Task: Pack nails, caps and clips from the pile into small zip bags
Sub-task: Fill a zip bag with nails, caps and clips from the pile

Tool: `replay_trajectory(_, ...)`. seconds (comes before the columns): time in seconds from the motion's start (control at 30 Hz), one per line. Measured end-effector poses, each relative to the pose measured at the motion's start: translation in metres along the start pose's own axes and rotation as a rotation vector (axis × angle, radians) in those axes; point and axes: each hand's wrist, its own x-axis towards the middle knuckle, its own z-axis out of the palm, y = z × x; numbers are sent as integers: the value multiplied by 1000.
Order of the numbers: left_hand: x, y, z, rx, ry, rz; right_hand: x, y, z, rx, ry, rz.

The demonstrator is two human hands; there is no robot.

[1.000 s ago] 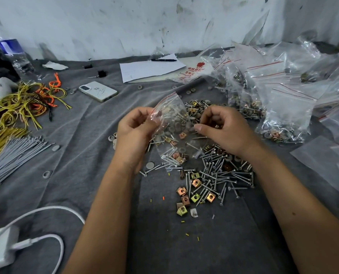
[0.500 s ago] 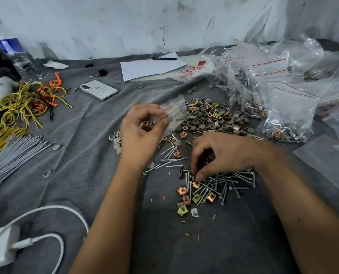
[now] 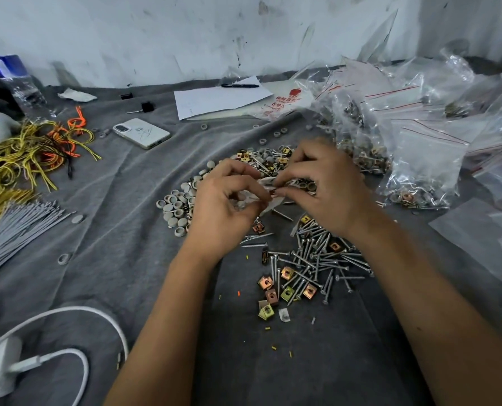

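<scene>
Small zip bag (image 3: 268, 192) is held between both hands above the pile, mostly hidden by the fingers; only a pale crumpled patch of film shows. Left hand (image 3: 224, 205) pinches the film at its near edge with thumb and curled fingers. Right hand (image 3: 324, 190) pinches something small and dark reddish at the bag's mouth; probably a clip, too small to tell for sure. Judgement: the film is thin, limp and slippery, with no stiffness of its own, so it wants holding at the zip strip with the mouth kept spread; a grip lower down would let it fold shut. Contents will be light singly but pointed, and the nails could pierce the film if pressed. Directly beneath and nearer the body than the grip lie loose nails (image 3: 317, 259) mixed with square brass-toned clips (image 3: 286, 293). To the left of the grip, grey caps (image 3: 178, 205) in a heap, touching one another. Beyond the grip, more caps and clips mixed. Right of the grip, filled bags (image 3: 413, 159) stacked on the grey cloth (image 3: 112, 244).
</scene>
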Motion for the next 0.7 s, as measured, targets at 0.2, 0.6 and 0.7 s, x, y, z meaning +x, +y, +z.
replay_trajectory(0.2,1,0,-4,-166,38,-80,0,7,-7,111,226,131)
replay_trajectory(0.6,8,14,-34,-1042,341,-148,-10,38,3,-242,-25,399)
replay_trajectory(0.7,10,16,-40,-1118,364,-153,-11,41,8,-304,-78,412)
